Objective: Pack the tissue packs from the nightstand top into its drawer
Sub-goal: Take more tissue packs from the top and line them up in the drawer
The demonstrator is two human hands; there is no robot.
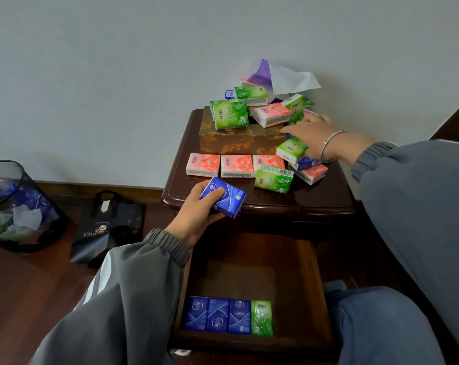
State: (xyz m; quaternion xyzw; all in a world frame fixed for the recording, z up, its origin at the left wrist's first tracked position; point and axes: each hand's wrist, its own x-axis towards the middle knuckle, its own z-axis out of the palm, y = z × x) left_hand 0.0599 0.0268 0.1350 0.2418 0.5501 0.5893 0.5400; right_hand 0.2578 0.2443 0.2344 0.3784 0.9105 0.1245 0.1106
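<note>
Grey sleeves (123,293) fill the lower left and right of the frame, with a denim-clad knee (376,325) at the lower right. Between them, at lower centre, the open drawer (315,299) is seen from above; along its near edge a row of four packs is laid side by side, three blue drawer packs (217,315) and one green drawer pack (261,318) at the right end of the row. The rest of the drawer floor is bare wood.

At centre, the left hand (196,214) is closed around a blue tissue pack (223,197), thumb across its face and fingers beneath, at the front edge of the nightstand top (315,198). At right of centre, the right hand (312,133), a bracelet (331,144) on its wrist, is laid flat with fingers spread upon the heap of packs; a green pack (291,150) is touched by its thumb, though whether it is gripped cannot be told.

On the nightstand top, three pink packs (235,165) are lined in a row before a gold patterned tissue box (238,140). Further green, pink and blue packs are piled on and beside this box, with a white tissue (294,80) projecting behind them.

At left of the frame, a mesh wastebasket (17,206) and a dark bag (109,225) are set on the wooden floor (25,285).
</note>
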